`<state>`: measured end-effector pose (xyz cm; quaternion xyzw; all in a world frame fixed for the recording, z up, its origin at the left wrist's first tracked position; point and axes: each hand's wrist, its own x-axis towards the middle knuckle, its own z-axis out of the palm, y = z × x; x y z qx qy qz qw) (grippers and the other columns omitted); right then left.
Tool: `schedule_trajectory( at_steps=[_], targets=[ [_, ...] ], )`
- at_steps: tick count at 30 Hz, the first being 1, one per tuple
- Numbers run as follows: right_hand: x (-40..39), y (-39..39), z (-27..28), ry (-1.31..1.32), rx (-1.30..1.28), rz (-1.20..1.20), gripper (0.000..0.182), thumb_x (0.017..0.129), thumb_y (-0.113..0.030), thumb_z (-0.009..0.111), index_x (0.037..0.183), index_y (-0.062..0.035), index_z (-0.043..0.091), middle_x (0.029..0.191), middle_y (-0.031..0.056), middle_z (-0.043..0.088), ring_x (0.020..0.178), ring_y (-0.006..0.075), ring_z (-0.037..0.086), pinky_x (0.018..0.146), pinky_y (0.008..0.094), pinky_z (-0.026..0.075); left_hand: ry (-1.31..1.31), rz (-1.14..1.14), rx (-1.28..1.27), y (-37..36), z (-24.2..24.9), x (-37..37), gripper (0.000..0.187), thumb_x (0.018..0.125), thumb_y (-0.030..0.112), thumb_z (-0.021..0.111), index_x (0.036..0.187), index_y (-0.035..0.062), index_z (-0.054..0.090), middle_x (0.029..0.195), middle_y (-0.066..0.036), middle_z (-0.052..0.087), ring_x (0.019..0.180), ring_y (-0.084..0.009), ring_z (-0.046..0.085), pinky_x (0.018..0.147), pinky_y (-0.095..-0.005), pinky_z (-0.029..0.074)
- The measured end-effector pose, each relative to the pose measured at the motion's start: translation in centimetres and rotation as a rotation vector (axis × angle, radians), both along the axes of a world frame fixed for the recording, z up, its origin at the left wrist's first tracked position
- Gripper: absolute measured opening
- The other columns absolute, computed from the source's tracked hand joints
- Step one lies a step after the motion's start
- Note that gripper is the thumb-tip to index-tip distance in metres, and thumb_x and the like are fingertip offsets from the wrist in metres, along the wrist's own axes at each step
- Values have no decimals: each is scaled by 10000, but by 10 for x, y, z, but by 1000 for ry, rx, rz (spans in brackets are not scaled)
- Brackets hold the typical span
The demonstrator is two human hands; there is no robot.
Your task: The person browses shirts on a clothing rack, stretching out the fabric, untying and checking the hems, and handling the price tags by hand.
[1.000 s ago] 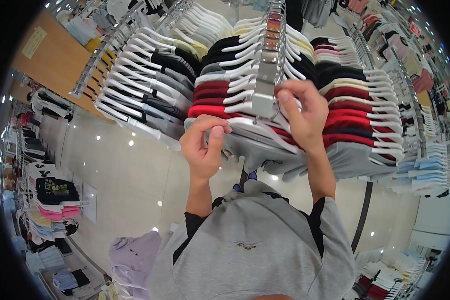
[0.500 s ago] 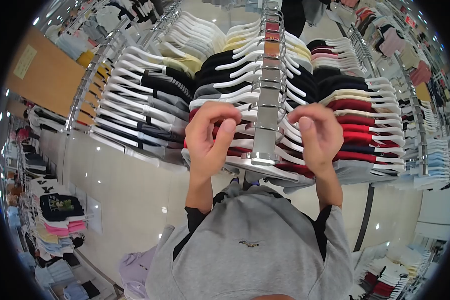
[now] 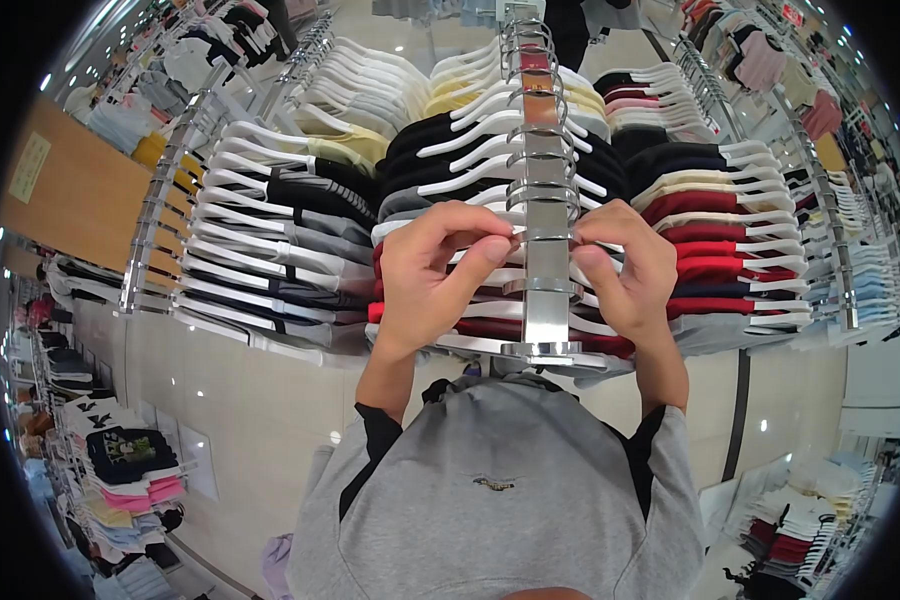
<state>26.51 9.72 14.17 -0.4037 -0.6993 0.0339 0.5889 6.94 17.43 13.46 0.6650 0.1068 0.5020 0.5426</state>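
A metal rail runs away from me at centre, with white hangers and folded-looking hung garments on both sides. My left hand is at the rail's left side, thumb and index finger closed near a metal ring or hanger hook. On the right side, my right hand has its fingers curled at the same ring's height. What sits between the fingertips is too small to make out. Red garments hang right of my right hand; black ones hang beyond my left hand.
More racks stand at left and right. A wooden panel is at far left. Stacked clothes lie at lower left, and hung clothes at lower right. A person in dark clothing stands beyond the rack.
Both hands have moved inward to the rail, and the fingertips of each have come closer together. The rail's near end appears lower in view.
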Motion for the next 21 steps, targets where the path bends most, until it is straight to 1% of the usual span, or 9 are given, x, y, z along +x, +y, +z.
schedule_trajectory(
  at_steps=[2,4,6,9,10,12,15,18,21],
  targets=[
    [1,3,0,33,-14,44,98,811,-12,649,902,15,625,791,106,638,689,199,593,648,282,468,-45,-26,17,9,-2,0,130,889,6,607,1009,-43,591,916,-77,645,826,-89,618,730,-206,490],
    [1,6,-1,186,-31,-107,91,855,-31,608,924,27,626,829,104,637,726,170,598,685,274,473,-55,25,28,17,1,2,147,897,20,599,1030,-37,572,917,-75,635,833,-83,601,750,-215,482],
    [1,11,3,166,-90,-112,111,878,-60,604,948,24,625,857,98,631,756,156,601,712,272,473,14,57,-4,19,7,12,151,911,38,587,1040,-35,561,931,-64,632,809,-86,597,753,-225,487],
    [6,16,1,187,-219,-30,127,881,-85,619,969,7,616,852,96,614,765,166,594,720,273,468,40,-46,-103,23,10,15,155,918,56,589,1040,-38,568,919,-60,636,791,-86,597,738,-230,498],
    [7,17,3,187,-219,-30,127,881,-85,619,969,7,616,852,96,614,765,166,594,720,273,468,30,-69,-123,25,10,15,153,923,60,585,1042,-34,568,910,-64,634,780,-91,595,717,-231,493],
    [7,17,7,14,-144,-100,132,895,-102,601,965,11,610,872,108,601,783,187,589,726,279,464,19,-90,-145,27,10,17,151,927,65,581,1044,-30,568,901,-67,632,769,-95,592,696,-233,489],
    [3,23,4,-24,-115,-160,133,902,-100,586,979,8,598,891,118,592,800,208,588,734,288,462,-3,-6,-100,27,6,22,159,922,84,597,1033,-29,573,875,-67,631,748,-89,588,667,-223,481],
    [7,21,3,-12,-146,-103,145,903,-84,576,1015,8,582,898,120,593,797,207,586,743,295,466,5,-62,-143,27,5,20,165,924,88,595,1041,-24,565,882,-62,625,763,-89,583,676,-228,481],
    [9,23,1,36,-121,-116,164,898,-89,587,1027,12,574,904,120,602,809,199,598,753,292,471,-45,-31,-122,31,5,22,166,928,92,590,1050,-17,558,896,-59,620,787,-87,578,701,-233,482]
  ],
)
